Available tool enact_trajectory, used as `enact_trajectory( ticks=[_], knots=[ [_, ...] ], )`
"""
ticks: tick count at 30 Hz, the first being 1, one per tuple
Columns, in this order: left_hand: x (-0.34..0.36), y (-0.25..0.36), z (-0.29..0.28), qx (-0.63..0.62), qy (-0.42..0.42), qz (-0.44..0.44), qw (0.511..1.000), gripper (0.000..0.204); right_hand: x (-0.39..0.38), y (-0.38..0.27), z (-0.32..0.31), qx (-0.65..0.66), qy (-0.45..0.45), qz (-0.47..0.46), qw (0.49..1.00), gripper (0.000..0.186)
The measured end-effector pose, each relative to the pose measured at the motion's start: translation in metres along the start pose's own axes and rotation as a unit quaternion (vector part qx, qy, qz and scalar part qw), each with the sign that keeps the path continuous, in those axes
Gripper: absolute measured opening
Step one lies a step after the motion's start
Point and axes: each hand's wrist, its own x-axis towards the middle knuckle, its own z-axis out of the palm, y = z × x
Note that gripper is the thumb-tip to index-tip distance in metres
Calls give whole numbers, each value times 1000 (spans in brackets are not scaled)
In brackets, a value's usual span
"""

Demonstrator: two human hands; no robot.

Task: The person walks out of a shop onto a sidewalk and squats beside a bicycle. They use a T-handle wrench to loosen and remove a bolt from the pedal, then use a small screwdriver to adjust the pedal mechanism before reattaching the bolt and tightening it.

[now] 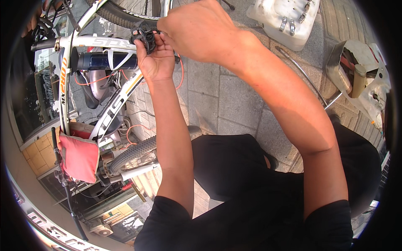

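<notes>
A white bicycle frame (96,42) with black and orange markings stands at the left. At its lower end, by the rear wheel (121,17), my left hand (158,62) is palm up, its thumb and fingers curled round a small black bicycle part (145,38). I cannot tell the part's exact kind, or whether it is fixed to the frame. My right hand (201,33) is closed in a fist, knuckles up, right beside that part and the left fingertips. Its own fingertips are mostly hidden, so what they pinch does not show.
A dark bottle (104,61) sits inside the frame, and a red bag (79,157) hangs near the handlebar (69,196). The front wheel (134,154) is beside my left forearm. On the paving stand a white plastic container (289,21) and a cut-open container (338,69) with tools.
</notes>
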Motion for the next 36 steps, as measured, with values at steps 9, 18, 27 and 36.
enact_trajectory(
  ticks=[9,18,27,36],
  knots=[
    [0,-2,1,18,7,1,1000,32,12,-4,-9,-45,-13,-1,999,16],
    [0,-3,3,4,6,5,1000,37,7,5,8,-1,-7,25,1000,17],
    [1,0,-3,-3,0,26,1000,37,7,9,-3,53,-30,62,996,22],
    [1,0,-4,-7,-23,22,999,37,3,5,13,79,-18,107,991,29]
  ],
)
